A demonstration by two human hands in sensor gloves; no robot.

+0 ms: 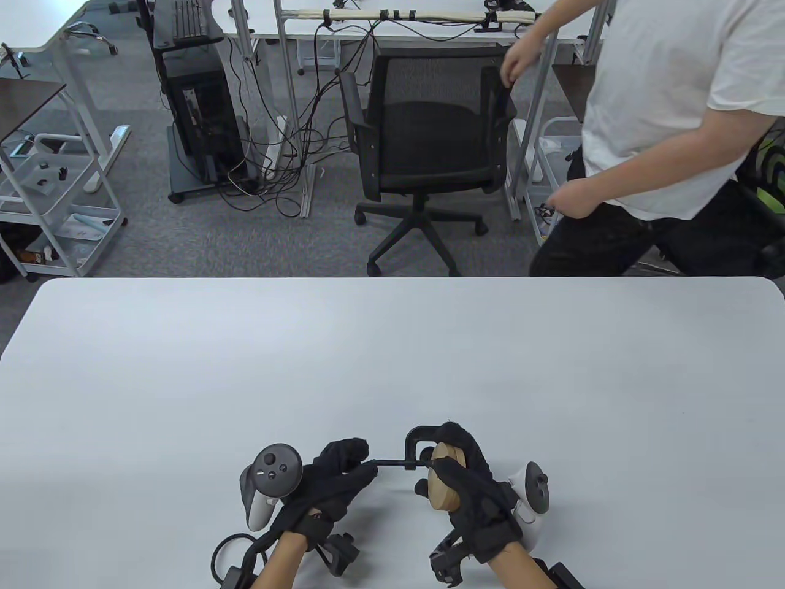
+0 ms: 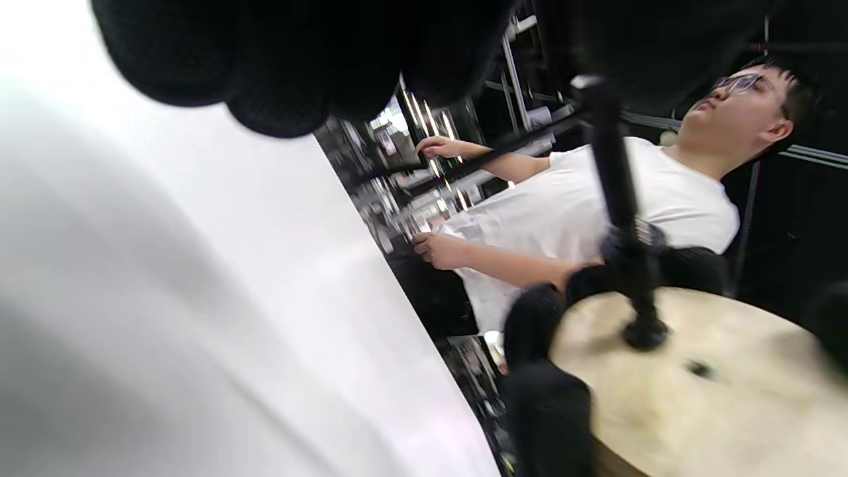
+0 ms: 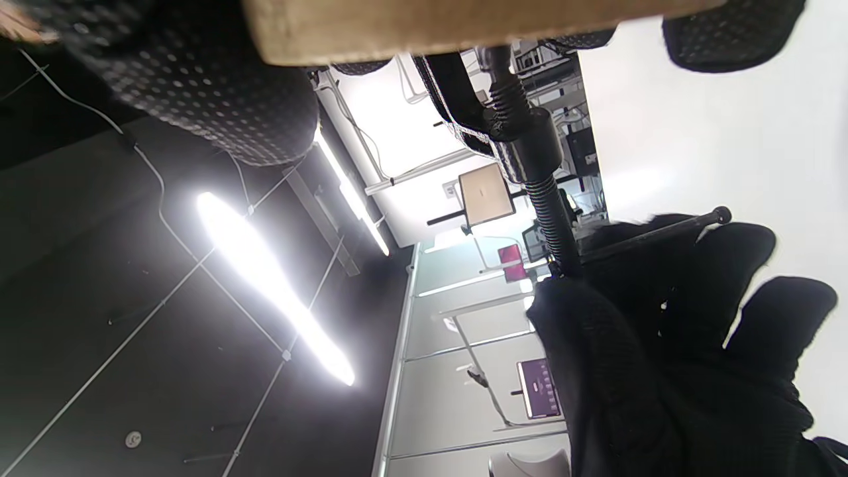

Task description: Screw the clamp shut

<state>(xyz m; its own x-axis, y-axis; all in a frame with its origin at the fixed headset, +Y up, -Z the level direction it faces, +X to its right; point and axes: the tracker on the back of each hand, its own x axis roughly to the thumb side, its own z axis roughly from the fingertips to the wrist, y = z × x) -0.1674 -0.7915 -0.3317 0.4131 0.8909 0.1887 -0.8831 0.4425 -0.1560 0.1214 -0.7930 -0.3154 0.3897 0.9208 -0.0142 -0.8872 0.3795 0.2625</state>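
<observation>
Left hand (image 1: 334,485) pinches the screw (image 1: 392,462) bar; right hand (image 1: 472,485) grips disc (image 1: 446,485) and clamp (image 1: 420,438); a loose grip could let the disc slip.

One clamp (image 1: 420,451), one wooden disc (image 1: 446,478), two hands.

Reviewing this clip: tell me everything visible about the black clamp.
The clamp is a small black C-clamp, metal by its look, held above the white table with its threaded screw roughly level. Its frame arches around a round wooden disc, and the screw's pad presses the disc's face. The right hand grips disc and frame; the left hand holds the screw's crossbar handle.
</observation>
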